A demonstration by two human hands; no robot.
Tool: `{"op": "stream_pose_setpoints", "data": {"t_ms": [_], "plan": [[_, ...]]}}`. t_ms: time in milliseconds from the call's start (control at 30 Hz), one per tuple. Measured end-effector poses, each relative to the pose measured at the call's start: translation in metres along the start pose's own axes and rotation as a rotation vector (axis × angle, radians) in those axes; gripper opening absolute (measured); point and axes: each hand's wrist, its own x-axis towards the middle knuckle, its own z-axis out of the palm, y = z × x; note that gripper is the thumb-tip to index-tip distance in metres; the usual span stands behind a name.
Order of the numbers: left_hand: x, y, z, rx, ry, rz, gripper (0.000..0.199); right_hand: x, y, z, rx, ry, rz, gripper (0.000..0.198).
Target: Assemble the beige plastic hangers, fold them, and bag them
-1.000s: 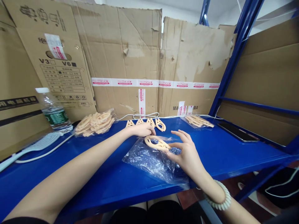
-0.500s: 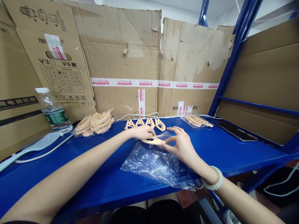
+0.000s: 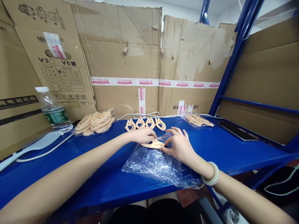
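Note:
Between my hands, a beige folded plastic hanger (image 3: 153,145) lies over a clear plastic bag (image 3: 151,165) on the blue shelf. My left hand (image 3: 144,135) is closed on the hanger's left and upper part, its fingertips partly hidden. Thumb and fingers of my right hand (image 3: 178,143) pinch the hanger's right end, with some of the bag's film beside them. Just beyond, several like hangers (image 3: 140,123) lie in a row. The bag spreads crumpled towards the shelf's front edge.
At the left are a bagged pile of hangers (image 3: 95,122), a water bottle (image 3: 54,112) and a pale blue handheld fan or brush (image 3: 44,143). At the right lie another hanger bag (image 3: 198,120) and a phone (image 3: 237,130). Cardboard (image 3: 126,56) and a white cable (image 3: 146,114) line the back.
The hanger has tilted between my hands, so more of its flat face shows. The bag's front part has shifted slightly to the right.

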Motion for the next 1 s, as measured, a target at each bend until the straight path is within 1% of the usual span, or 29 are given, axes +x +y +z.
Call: {"op": "stream_pose_setpoints", "data": {"t_ms": [67,167,267,367,433,500,567,600,667,700,767,900,1000], "plan": [[-0.004,0.002,0.002,-0.005,0.027,0.002,0.018,0.001,0.000,0.000,-0.004,0.002,0.003,0.014],[-0.012,-0.003,0.004,-0.016,0.105,-0.028,0.026,0.000,0.001,0.000,-0.004,0.007,-0.001,0.015],[-0.023,-0.015,0.003,-0.022,0.230,-0.113,0.034,-0.001,0.004,-0.002,-0.001,0.018,-0.002,0.015],[-0.038,-0.022,0.003,-0.041,0.319,-0.194,0.035,-0.002,0.007,-0.004,0.006,0.022,-0.006,0.016],[-0.049,-0.020,0.005,-0.067,0.339,-0.215,0.035,-0.003,0.009,-0.005,0.011,0.020,-0.009,0.017],[-0.059,-0.014,0.011,-0.095,0.332,-0.217,0.038,-0.003,0.011,-0.005,0.014,0.019,-0.008,0.016],[-0.066,-0.006,0.018,-0.110,0.324,-0.226,0.047,-0.003,0.013,-0.006,0.015,0.017,-0.007,0.016],[-0.069,-0.003,0.022,-0.111,0.330,-0.239,0.055,-0.003,0.014,-0.006,0.015,0.016,-0.007,0.016],[-0.070,0.001,0.031,-0.107,0.354,-0.273,0.070,-0.003,0.015,-0.006,0.014,0.017,-0.006,0.017],[-0.069,0.002,0.034,-0.104,0.370,-0.287,0.074,-0.003,0.015,-0.006,0.012,0.018,-0.006,0.018],[-0.067,0.004,0.041,-0.097,0.402,-0.297,0.072,-0.004,0.014,-0.006,0.006,0.024,-0.008,0.018],[-0.065,0.006,0.048,-0.076,0.455,-0.271,0.052,-0.006,0.014,-0.006,-0.025,0.031,-0.030,0.019],[-0.065,0.003,0.051,-0.056,0.478,-0.266,0.044,-0.007,0.017,-0.008,-0.060,0.037,-0.041,0.020]]}}
